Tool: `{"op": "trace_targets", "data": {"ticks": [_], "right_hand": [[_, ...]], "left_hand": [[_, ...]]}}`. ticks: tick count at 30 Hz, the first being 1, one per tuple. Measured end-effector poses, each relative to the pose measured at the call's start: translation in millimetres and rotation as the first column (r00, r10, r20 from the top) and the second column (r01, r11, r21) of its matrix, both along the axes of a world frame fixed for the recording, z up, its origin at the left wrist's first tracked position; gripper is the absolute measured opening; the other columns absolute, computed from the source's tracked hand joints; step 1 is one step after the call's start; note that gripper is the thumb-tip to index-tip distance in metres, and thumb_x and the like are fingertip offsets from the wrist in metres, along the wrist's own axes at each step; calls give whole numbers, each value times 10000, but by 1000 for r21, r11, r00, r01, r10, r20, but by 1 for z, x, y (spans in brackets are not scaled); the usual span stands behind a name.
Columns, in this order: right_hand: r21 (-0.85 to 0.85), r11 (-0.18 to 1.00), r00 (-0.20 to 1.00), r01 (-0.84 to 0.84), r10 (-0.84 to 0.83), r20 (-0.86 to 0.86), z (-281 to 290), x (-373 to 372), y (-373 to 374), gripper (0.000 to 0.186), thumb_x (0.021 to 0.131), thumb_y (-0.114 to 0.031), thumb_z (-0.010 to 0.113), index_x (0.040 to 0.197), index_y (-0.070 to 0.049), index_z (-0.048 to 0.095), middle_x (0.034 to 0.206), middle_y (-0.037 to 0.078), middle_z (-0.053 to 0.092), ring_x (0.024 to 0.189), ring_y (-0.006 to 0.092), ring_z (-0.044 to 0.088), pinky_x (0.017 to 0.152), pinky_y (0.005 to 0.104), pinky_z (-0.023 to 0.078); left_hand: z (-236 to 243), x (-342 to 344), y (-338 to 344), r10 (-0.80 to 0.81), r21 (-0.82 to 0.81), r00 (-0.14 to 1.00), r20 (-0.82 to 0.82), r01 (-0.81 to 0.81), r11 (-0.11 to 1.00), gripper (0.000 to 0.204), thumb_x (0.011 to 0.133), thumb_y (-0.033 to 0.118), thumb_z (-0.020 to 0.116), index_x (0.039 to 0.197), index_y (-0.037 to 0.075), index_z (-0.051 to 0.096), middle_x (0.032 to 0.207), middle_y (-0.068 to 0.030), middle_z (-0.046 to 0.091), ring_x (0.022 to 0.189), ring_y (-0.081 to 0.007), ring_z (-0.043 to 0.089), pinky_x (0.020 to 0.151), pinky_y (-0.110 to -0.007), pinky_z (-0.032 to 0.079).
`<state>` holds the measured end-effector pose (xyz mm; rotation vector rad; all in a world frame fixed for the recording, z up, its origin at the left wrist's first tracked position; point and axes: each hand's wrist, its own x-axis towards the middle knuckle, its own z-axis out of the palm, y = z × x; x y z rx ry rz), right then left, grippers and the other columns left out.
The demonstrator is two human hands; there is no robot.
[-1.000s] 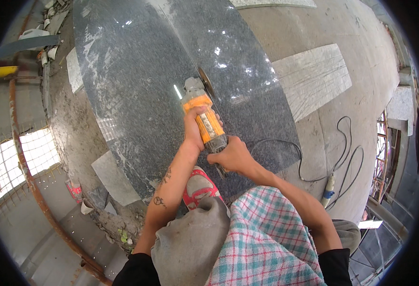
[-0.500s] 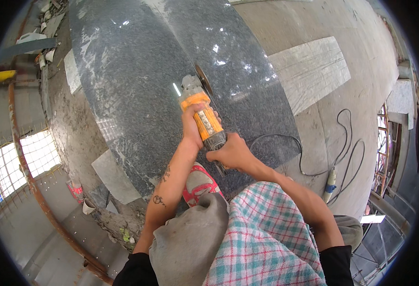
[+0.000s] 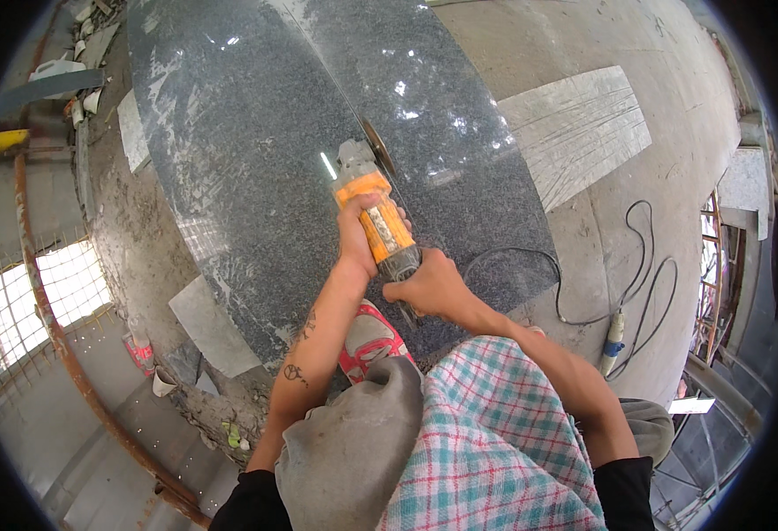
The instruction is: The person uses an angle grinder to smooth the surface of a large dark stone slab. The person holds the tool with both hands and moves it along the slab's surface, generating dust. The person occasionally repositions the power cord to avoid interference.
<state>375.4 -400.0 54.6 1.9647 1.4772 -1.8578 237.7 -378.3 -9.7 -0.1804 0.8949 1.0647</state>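
Note:
Both my hands are closed on an orange and grey angle grinder [image 3: 383, 223]. My left hand [image 3: 355, 232] wraps the orange body from the left side. Behind it, my right hand [image 3: 430, 281] grips the dark rear end, near the cord. A cutting disc [image 3: 377, 146] stands on edge at the tool's front right, its lower rim at the surface of a dark speckled stone slab [image 3: 265, 186]. A pale straight line runs along the slab from the disc toward the far edge. Whether the disc is spinning cannot be made out.
Pale stone pieces [image 3: 583, 133] lie under the slab's sides. A black cord [image 3: 574, 320] loops over the floor on the right to a plug connector [image 3: 614, 341]. My shoe [image 3: 371, 341] rests by the slab's near edge. A rusty pipe [image 3: 79, 376] and broken scraps are at left.
The hands and grinder keep almost the same place. The haze of dust over the slab looks thinner now.

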Motion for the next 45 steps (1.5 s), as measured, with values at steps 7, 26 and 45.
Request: {"op": "trace_targets", "data": {"ticks": [7, 26, 45], "right_hand": [[-13, 1000, 1000, 8, -8, -3, 4, 4, -7, 472, 590, -243, 778, 888, 82, 611, 695, 124, 649, 545, 171, 630, 498, 307, 507], [-6, 1000, 1000, -23, 23, 0, 6, 0, 5, 538, 566, -347, 773, 867, 80, 641, 679, 173, 666, 594, 262, 678, 613, 338, 552], [-47, 999, 1000, 12, -12, -6, 13, -1, 7, 529, 574, -323, 765, 903, 71, 633, 766, 187, 678, 689, 271, 693, 650, 351, 552]], "left_hand": [[5, 5, -7, -8, 14, 1000, -30, 8, 1000, 416, 734, 305, 590, 1029, 24, 507, 772, -128, 581, 654, -259, 621, 593, -410, 548], [1, 0, 4, 4, 22, 1000, -25, -4, 1000, 413, 733, 314, 594, 1019, 27, 512, 770, -139, 581, 658, -264, 624, 593, -408, 551], [-2, -2, 5, -4, -11, 999, 36, 5, 1000, 387, 737, 301, 595, 1000, 28, 518, 771, -133, 587, 661, -265, 620, 619, -410, 546]]}}
